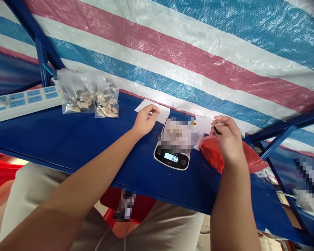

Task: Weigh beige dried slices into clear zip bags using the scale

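Observation:
A white kitchen scale (158,158) with a black front panel stands on the blue table, its lit display reading about 6.9. A clear plastic bag (198,139) lies on it, mostly blurred out, with pale contents. Left of the scale, my left hand (147,120) hovers by a white paper (163,111), fingers loosely curled, nothing visible in them. Over a red plastic bag (211,153), my right hand (228,137) has its fingers bent together. A small dark curved thing (217,130) shows at them; whether held or worn is unclear.
Two clear bags of pale dried slices, a larger one (80,101) and a smaller one (107,106), sit at the back left beside a white power strip (39,101). Striped sheeting (172,45) hangs behind the blue table (94,146). Blue frame posts (278,137) flank it.

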The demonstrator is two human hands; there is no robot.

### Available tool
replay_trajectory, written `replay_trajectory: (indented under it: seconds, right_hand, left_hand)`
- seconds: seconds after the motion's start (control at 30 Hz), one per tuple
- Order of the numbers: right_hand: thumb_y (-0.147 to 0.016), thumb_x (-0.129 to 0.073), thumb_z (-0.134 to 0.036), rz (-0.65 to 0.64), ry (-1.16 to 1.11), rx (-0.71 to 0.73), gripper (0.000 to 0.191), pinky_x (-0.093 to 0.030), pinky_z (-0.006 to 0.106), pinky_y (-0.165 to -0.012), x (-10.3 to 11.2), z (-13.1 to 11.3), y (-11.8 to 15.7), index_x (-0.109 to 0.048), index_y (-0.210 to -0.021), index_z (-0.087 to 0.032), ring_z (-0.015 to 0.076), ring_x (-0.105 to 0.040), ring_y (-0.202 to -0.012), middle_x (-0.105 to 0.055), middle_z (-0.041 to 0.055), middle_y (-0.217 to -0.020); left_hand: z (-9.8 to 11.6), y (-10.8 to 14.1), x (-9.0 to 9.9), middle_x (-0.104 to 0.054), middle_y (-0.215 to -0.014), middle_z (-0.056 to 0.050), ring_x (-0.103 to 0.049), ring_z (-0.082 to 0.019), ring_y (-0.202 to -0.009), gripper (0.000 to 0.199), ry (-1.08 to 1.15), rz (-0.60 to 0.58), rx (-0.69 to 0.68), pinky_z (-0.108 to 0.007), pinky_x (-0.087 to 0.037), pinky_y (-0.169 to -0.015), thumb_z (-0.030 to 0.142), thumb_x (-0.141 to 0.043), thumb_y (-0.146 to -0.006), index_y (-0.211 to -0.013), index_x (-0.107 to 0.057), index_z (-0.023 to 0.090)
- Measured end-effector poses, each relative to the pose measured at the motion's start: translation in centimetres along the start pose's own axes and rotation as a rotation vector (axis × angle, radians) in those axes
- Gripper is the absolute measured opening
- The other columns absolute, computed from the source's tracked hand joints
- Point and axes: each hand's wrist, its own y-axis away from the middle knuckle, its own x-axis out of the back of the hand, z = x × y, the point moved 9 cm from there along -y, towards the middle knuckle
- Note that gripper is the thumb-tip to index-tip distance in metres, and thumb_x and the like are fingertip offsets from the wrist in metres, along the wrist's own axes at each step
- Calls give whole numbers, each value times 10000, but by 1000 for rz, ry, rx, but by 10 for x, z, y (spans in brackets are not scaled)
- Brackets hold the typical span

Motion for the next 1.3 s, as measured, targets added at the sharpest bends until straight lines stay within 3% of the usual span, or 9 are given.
replay_trajectory:
  seconds: [0.17, 0.33, 0.47, 0.73, 0.97, 1.03, 1.1, 1.2, 1.3]
  right_hand:
    - [-998, -542, -409, -39, 296, 341, 317, -533, 433, -986, -41, -36, 21, -609, -1272, -265, 221, -688, -1031, -687, 64, -1213]
    - [-1034, -520, -482, -268, 472, 226, 396, -519, 484, -1001, -73, -22, 30, -613, -1343, -252, 277, -720, -1083, -772, 85, -1178]
    - [-1048, -486, -521, -238, 425, 134, 374, -522, 467, -998, -65, -11, 25, -667, -1250, -263, 262, -740, -1057, -800, 61, -1124]
    - [-1039, -500, -524, -45, 428, 242, 375, -506, 456, -1029, -40, -16, 15, -704, -1164, -236, 262, -729, -1108, -796, 82, -1121]
    - [-990, -535, -420, 159, 534, 298, 273, -521, 391, -837, -15, -22, 14, -700, -1070, -217, 240, -716, -907, -764, 58, -973]
    - [-936, -615, -406, 255, 578, 297, 208, -462, 338, -697, -9, -27, 16, -622, -823, -230, 187, -603, -684, -638, -5, -735]
    - [-875, -697, -404, 345, 562, 257, 416, -353, 308, -582, -2, -28, 18, -396, -626, -263, 125, -377, -534, -382, -69, -579]
    - [-849, -691, -354, 435, 443, 208, 573, -242, 300, -524, 10, -25, 19, -180, -600, -286, 96, -187, -522, -172, -84, -581]
    - [-824, -643, -287, 472, 433, 205, 523, -247, 299, -523, 18, -24, 18, -178, -584, -286, 95, -184, -518, -164, -83, -570]
  left_hand:
    - [-23, -4, -2, -720, -926, -35, -624, -158, -794, 127, -11, 25, 85, -297, -508, -697, 256, -538, -858, -866, -656, 209]
    - [-26, -4, -3, -720, -932, -38, -634, -162, -826, 119, 5, 24, 112, -292, -505, -703, 225, -541, -843, -852, -659, 206]
    - [-27, -4, -2, -722, -936, -41, -641, -166, -851, 119, 18, 24, 132, -290, -506, -707, 206, -538, -841, -846, -657, 203]
    - [-30, -6, -1, -708, -939, -40, -640, -170, -887, 87, 46, 52, 132, -293, -505, -715, 224, -551, -851, -869, -634, 207]
    - [-30, -6, 8, -583, -729, 13, -510, -130, -644, 102, 43, 110, 106, -305, -467, -682, 188, -517, -836, -874, -610, 206]
    - [-27, -6, 8, -598, -770, 0, -529, -135, -682, 110, 46, 115, 93, -294, -457, -659, 165, -522, -802, -861, -605, 205]
    - [-23, -6, 10, -619, -831, -12, -555, -143, -748, 88, 48, 128, 77, -282, -453, -650, 167, -549, -779, -850, -582, 209]
    - [-18, -4, 13, -558, -748, 14, -502, -131, -692, 118, 30, 165, 55, -282, -430, -644, 217, -608, -784, -771, -491, 219]
    - [-12, -1, 16, -399, -606, 46, -379, -112, -594, 313, -4, 183, 30, -296, -373, -627, 267, -638, -799, -647, -367, 219]
